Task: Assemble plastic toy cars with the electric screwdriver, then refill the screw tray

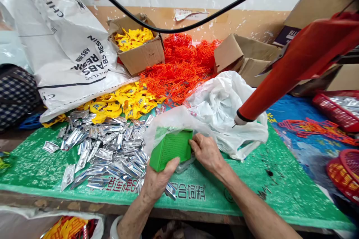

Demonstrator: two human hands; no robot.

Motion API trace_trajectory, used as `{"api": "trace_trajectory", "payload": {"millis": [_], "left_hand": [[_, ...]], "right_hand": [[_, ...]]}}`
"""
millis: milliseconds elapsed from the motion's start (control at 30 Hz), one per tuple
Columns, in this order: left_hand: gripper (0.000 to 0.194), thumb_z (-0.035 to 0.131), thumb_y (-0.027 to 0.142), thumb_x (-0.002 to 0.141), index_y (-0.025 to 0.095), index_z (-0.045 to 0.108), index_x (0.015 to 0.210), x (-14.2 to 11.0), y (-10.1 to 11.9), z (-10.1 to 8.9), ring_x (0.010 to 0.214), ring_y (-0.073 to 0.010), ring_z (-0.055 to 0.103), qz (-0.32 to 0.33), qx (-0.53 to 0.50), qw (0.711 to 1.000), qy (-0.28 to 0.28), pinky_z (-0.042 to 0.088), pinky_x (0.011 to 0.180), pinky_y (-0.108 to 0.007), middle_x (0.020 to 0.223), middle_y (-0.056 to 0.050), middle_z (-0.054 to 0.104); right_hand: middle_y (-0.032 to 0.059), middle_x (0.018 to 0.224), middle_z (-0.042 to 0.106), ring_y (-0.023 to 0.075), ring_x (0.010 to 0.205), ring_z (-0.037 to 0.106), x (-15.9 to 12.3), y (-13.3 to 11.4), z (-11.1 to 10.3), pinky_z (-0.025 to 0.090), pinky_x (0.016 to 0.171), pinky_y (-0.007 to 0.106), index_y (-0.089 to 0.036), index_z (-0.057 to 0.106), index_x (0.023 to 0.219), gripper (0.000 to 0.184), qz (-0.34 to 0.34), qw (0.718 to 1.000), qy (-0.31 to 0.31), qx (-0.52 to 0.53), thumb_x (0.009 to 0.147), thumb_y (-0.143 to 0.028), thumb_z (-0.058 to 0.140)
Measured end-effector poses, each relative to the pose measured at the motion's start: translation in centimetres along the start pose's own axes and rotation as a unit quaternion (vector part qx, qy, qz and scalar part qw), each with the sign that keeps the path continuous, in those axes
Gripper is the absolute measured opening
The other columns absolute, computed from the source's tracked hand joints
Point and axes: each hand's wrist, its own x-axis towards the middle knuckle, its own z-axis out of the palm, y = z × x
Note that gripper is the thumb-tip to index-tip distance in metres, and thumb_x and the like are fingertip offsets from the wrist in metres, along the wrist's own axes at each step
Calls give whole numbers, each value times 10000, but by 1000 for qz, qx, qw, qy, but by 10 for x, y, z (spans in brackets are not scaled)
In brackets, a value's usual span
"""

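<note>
A small green perforated plastic basket (174,147) is tilted in front of me, its inner side toward me. My left hand (160,179) grips its lower left corner, thumb over the rim. My right hand (207,154) is closed with thumb and fingertips at the basket's right edge; thin film also lies there, and how much of it is pinched I cannot tell. A translucent plastic bag (171,117) wraps behind the basket and over its upper left corner. Silvery flat pieces (112,149) lie heaped left of my left hand.
A red-handled tool (280,78) hangs slanting at right, its tip above a crumpled white bag (224,97). Behind are yellow pieces (129,101), orange plastic frames (179,71) and cardboard boxes (146,56). Red baskets (344,171) stand at far right. A black cable (179,30) sags overhead.
</note>
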Motion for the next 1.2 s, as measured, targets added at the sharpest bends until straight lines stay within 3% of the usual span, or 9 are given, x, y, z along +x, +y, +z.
{"api": "trace_trajectory", "payload": {"millis": [133, 233, 333, 600, 1200], "left_hand": [[439, 803, 305, 669, 198, 718, 1086, 3, -1, 6, 1081, -299, 670, 3, -117, 993, 3, 500, 1019, -446, 1078, -74, 757], [538, 782, 316, 696, 234, 647, 1210, 5, 4, 11, 1088, -304, 671, -24, -246, 969, -6, 559, 936, -469, 1100, -61, 751], [601, 789, 282, 694, 279, 601, 1265, 8, 8, 12, 1067, -301, 681, -51, -300, 952, -10, 595, 866, -468, 1137, -55, 741], [661, 803, 246, 683, 297, 571, 1301, 7, 7, 11, 1090, -306, 669, -64, -317, 946, -10, 598, 869, -468, 1182, -51, 727], [641, 806, 256, 679, 296, 597, 1284, 6, 6, 11, 1099, -301, 669, -55, -301, 952, -8, 584, 900, -455, 1170, -47, 733]], "right_hand": [[-22, 517, 488, 135, 506, 446, 2, 4, 5, 326, 510, 259, -219, 485, 594, 240, 18, 998, -13, 54, 809, -304, 551], [-33, 530, 500, 128, 491, 482, 4, 4, 4, 377, 476, 243, -210, 515, 644, 253, 30, 992, -41, 116, 822, -390, 527], [-24, 589, 558, 122, 509, 515, 5, 0, 1, 419, 483, 240, -188, 578, 714, 248, 40, 984, -53, 165, 804, -415, 535], [30, 752, 715, 157, 615, 634, 5, -7, 2, 464, 485, 238, -161, 658, 907, 277, 77, 964, -50, 251, 723, -366, 627], [-15, 673, 662, 132, 572, 586, 6, -7, 2, 458, 535, 256, -166, 632, 816, 273, 93, 951, -47, 290, 647, -375, 681]]}}
